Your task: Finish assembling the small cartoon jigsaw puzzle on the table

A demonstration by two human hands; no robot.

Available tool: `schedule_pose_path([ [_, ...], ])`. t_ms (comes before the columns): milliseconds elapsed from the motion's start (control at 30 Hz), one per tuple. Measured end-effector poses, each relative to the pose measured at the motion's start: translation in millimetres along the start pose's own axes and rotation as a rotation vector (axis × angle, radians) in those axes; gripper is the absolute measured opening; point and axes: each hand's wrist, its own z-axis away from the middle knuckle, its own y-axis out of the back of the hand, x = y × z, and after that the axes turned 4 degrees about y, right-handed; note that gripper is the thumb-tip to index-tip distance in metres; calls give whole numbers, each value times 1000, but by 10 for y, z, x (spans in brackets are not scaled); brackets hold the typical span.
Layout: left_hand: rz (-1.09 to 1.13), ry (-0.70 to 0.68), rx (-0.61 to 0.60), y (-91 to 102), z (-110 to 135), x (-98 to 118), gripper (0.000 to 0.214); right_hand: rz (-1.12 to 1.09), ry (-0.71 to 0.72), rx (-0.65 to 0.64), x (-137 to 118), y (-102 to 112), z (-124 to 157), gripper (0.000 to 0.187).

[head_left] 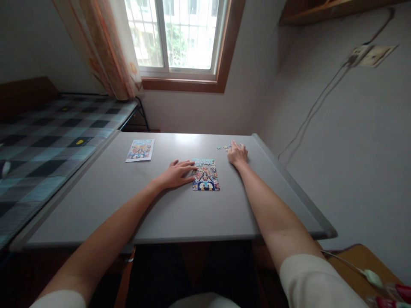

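A jigsaw puzzle (207, 175) with a colourful cartoon picture and a blue dog face lies flat near the middle of the table, with small gaps in its upper part. My left hand (178, 173) rests flat with fingers spread, their tips on the puzzle's left edge. Farther back and to the right, my right hand (237, 153) is over a group of loose puzzle pieces (225, 147), its fingers curled down to the tabletop. Whatever lies under those fingers is hidden. One loose blue piece (218, 148) sits just left of the group.
A printed reference picture (140, 150) lies at the back left of the grey table (167, 214). Left of the table is a bed (73, 124) with a checked cover. A cable (308, 115) hangs along the right wall, and a wooden stool (362, 256) stands at lower right.
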Motion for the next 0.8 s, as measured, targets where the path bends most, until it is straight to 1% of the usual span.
schedule_pose_path([
  [100, 3, -3, 2, -5, -4, -6, 50, -6, 17, -42, 9, 4, -15, 57],
  [200, 7, -3, -2, -3, -6, -8, 50, 22, 76, -6, -9, 23, 15, 56],
  [267, 8, -2, -4, 0, -5, -7, 49, 65, 178, 14, -33, 44, 49, 52],
  [333, 9, 0, -3, 2, -3, -6, 49, 114, 301, 2, -61, 67, 82, 49],
  [400, 10, 0, -6, 3, -2, -3, 50, 146, 407, -41, -88, 84, 107, 46],
  [467, 9, 3, -7, 5, -1, 3, 50, 153, 470, -97, -110, 94, 125, 44],
  [533, 6, 9, -8, 10, 0, 11, 50, 138, 496, -137, -130, 100, 145, 43],
  [600, 4, 13, -9, 16, 0, 18, 50, 114, 489, -150, -150, 109, 176, 42],
  [800, 4, 16, -4, 16, 3, 22, 50, 50, 453, -100, -235, 143, 313, 34],
])
